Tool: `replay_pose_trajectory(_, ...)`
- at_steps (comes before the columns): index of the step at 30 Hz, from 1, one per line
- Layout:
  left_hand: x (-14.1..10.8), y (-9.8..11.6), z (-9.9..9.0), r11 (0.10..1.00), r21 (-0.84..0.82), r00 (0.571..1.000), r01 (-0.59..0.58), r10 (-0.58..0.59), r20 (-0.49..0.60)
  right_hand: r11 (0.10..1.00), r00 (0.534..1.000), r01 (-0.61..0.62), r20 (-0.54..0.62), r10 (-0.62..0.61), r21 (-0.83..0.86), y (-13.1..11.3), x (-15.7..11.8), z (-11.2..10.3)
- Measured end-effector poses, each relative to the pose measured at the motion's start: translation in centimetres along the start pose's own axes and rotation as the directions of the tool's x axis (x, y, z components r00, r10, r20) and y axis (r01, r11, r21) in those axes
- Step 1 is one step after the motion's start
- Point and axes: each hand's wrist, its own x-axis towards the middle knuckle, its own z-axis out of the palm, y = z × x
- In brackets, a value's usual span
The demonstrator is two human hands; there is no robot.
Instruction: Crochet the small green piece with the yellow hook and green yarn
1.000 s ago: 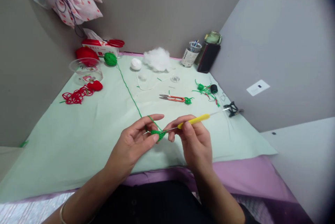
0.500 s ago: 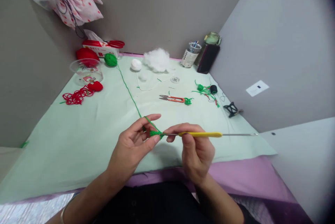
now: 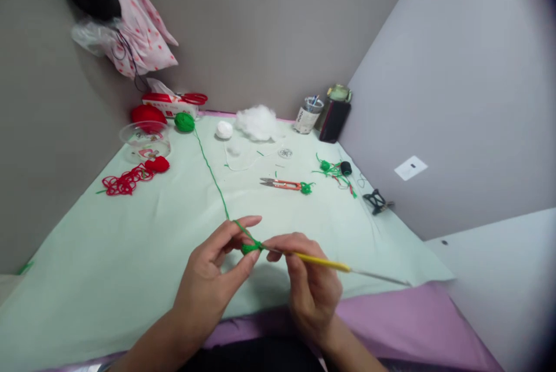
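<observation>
Between the thumb and fingers of my left hand (image 3: 217,265) is a small green crochet piece (image 3: 251,247). Green yarn (image 3: 211,172) runs over the left index finger and back to a green yarn ball (image 3: 185,122) at the far left. My right hand (image 3: 315,279) grips a crochet hook (image 3: 324,261) by its yellow handle; its metal tip is at the crochet piece, and the other metal end points right and down. The fingertips partly hide the stitches. Beyond my hands lie orange-handled thread snips (image 3: 280,184) with green yarn at one end.
White stuffing (image 3: 259,123) and a white yarn ball (image 3: 225,130) sit at the back. Tangled red yarn (image 3: 124,181) and a clear plastic tub (image 3: 147,149) are on the left. Green scraps, a black spool (image 3: 346,168) and a black clip-like object (image 3: 377,201) lie right. A phone (image 3: 334,120) leans at the back.
The camera view has tilted up, so the table things appear lower. The hook's far end has swung from nearly level to slanting downward. Both hands keep their holds.
</observation>
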Motion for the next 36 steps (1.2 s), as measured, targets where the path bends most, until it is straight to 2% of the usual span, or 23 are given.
replay_pose_trajectory(3,-0.3,0.4,0.6,0.990,-0.130,0.998,0.044,-0.048,-0.031,0.954,0.973,0.221,0.117,-0.200,-0.202,0.4,-0.1,-0.2)
replay_pose_trajectory(5,-0.3,0.9,0.9,0.934,-0.314,0.985,0.172,-0.173,0.025,0.886,0.937,0.345,0.170,-0.306,-0.310,0.6,-0.1,-0.2)
replay_pose_trajectory(6,-0.2,1.2,1.0,0.883,-0.395,0.967,0.253,-0.238,0.086,0.883,0.936,0.351,0.147,-0.320,-0.311,0.6,0.0,-0.2)
replay_pose_trajectory(8,0.1,1.8,0.9,0.781,-0.495,0.925,0.380,-0.325,0.197,0.956,0.973,0.228,0.022,-0.228,-0.186,0.5,0.3,-0.2)
replay_pose_trajectory(10,0.5,2.2,0.6,0.743,-0.529,0.913,0.409,-0.341,0.225,0.998,0.996,0.030,-0.083,-0.026,0.049,0.3,0.8,-0.2)
replay_pose_trajectory(12,0.6,2.3,0.5,0.781,-0.509,0.932,0.362,-0.307,0.192,0.964,0.986,-0.110,-0.095,0.136,0.241,0.1,1.3,-0.1)
replay_pose_trajectory(15,0.4,2.0,0.7,0.861,-0.421,0.957,0.286,-0.240,0.161,0.936,0.983,-0.160,-0.036,0.180,0.314,-0.1,1.6,0.1)
replay_pose_trajectory(18,0.2,1.4,1.1,0.897,-0.383,0.975,0.220,-0.194,0.106,0.972,0.992,-0.121,-0.008,0.125,0.202,-0.1,1.3,0.4)
replay_pose_trajectory(20,0.2,1.1,1.3,0.895,-0.391,0.977,0.213,-0.195,0.085,1.000,1.000,0.008,-0.004,-0.008,0.022,0.1,0.9,0.4)
replay_pose_trajectory(22,0.4,1.1,1.3,0.853,-0.434,0.957,0.290,-0.256,0.137,0.976,0.987,0.160,0.039,-0.156,-0.146,0.3,0.5,0.3)
replay_pose_trajectory(23,0.6,1.2,1.3,0.813,-0.468,0.938,0.348,-0.299,0.177,0.966,0.981,0.194,0.048,-0.189,-0.173,0.4,0.5,0.3)
replay_pose_trajectory(24,0.8,1.3,1.2,0.763,-0.503,0.914,0.406,-0.342,0.219,0.972,0.984,0.176,0.031,-0.174,-0.156,0.5,0.5,0.2)
replay_pose_trajectory(25,1.0,1.4,1.0,0.717,-0.536,0.895,0.446,-0.367,0.254,0.990,0.994,0.109,-0.009,-0.110,-0.095,0.5,0.7,0.0)
replay_pose_trajectory(27,1.4,1.6,0.8,0.694,-0.572,0.899,0.437,-0.360,0.250,0.988,0.989,-0.092,-0.100,0.105,0.126,0.6,1.1,-0.1)
replay_pose_trajectory(29,1.4,1.6,0.6,0.742,-0.548,0.922,0.387,-0.321,0.216,0.904,0.953,-0.234,-0.099,0.286,0.357,0.6,1.4,0.0)
replay_pose_trajectory(30,1.3,1.6,0.6,0.776,-0.517,0.933,0.361,-0.299,0.202,0.858,0.939,-0.279,-0.066,0.338,0.431,0.7,1.5,0.1)
replay_pose_trajectory(33,0.8,1.5,0.8,0.854,-0.427,0.953,0.298,-0.238,0.188,0.796,0.918,-0.362,0.035,0.395,0.485,0.9,1.4,0.6)
replay_pose_trajectory(36,0.5,1.3,0.8,0.892,-0.369,0.960,0.262,-0.200,0.197,0.755,0.890,-0.415,0.053,0.453,0.508,1.2,1.2,0.8)
